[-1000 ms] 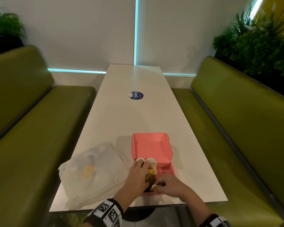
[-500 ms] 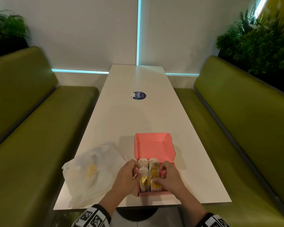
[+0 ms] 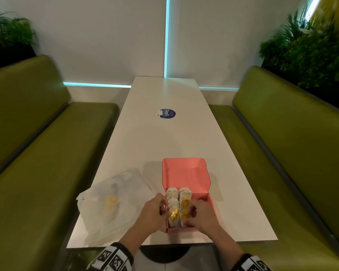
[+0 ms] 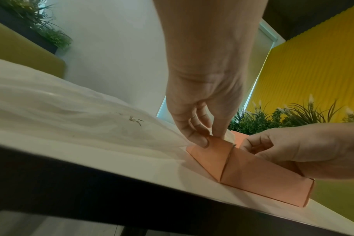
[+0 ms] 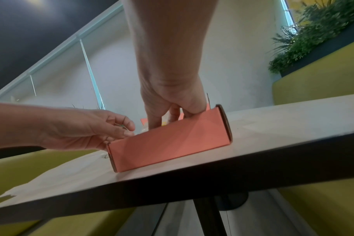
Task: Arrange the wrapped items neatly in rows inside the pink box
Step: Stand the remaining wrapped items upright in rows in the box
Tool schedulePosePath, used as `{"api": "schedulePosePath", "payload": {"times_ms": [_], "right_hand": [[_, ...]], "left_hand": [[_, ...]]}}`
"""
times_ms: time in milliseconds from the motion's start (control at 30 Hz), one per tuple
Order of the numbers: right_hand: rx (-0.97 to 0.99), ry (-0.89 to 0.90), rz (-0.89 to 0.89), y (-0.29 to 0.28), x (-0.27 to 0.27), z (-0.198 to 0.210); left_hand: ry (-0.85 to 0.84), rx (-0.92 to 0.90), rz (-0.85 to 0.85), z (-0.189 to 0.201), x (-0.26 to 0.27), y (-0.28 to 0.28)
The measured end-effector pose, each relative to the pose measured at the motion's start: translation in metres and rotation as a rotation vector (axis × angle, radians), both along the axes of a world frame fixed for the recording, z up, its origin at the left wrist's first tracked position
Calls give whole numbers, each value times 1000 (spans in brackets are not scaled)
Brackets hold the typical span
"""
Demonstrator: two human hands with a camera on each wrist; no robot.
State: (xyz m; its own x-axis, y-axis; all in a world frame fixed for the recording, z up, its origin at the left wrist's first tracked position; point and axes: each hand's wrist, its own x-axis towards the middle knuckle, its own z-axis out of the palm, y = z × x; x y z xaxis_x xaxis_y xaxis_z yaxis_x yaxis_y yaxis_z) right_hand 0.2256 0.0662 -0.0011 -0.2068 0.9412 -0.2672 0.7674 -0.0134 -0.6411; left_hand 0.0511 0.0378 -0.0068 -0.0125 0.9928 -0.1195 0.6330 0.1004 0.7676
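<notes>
A long white table [image 3: 164,137] runs between two olive-green benches [image 3: 294,145] toward a white wall [image 3: 106,36].

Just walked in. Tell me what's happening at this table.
A person is packing wrapped items into a pink box near the table's front edge. The items stand in two rows along the box's left side; its lid is open. The left hand pinches the box's left wall, and the right hand reaches in, fingers on the right row. A translucent plastic bag lies left of the box.
</notes>
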Motion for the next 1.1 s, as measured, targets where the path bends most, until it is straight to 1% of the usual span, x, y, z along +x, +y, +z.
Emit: {"api": "schedulePosePath", "payload": {"times_ms": [100, 167, 233, 333, 400, 533, 700, 767, 867, 1000, 1100], "right_hand": [[-30, 21, -114, 1, 3, 3], [-50, 55, -132, 0, 2, 5], [-66, 81, -105, -2, -3, 7], [-47, 85, -12, -4, -7, 9], [-32, 111, -6, -4, -7, 10], [-15, 95, 20, -4, -7, 9], [27, 82, -46, 2, 1, 14], [41, 52, -68, 5, 9, 16], [0, 9, -88, 7, 17, 17], [-133, 0, -26, 4, 8, 8], [-139, -25, -28, 4, 1, 2]], "left_hand": [[10, -2, 5, 1, 1, -1], [14, 3, 6, 2, 1, -2], [5, 5, 0, 4, 2, -2], [-8, -16, -6, 7, 1, -2], [-21, -24, -7, 9, 1, -2], [-20, -28, -10, 11, 1, -3], [-8, -35, -18, 12, 1, -3], [-4, -29, -26, 11, 1, -2], [1, -30, -26, 11, 1, -2], [-10, -28, -12, 11, 2, -3], [-18, -27, -6, 11, 2, -4]]}}
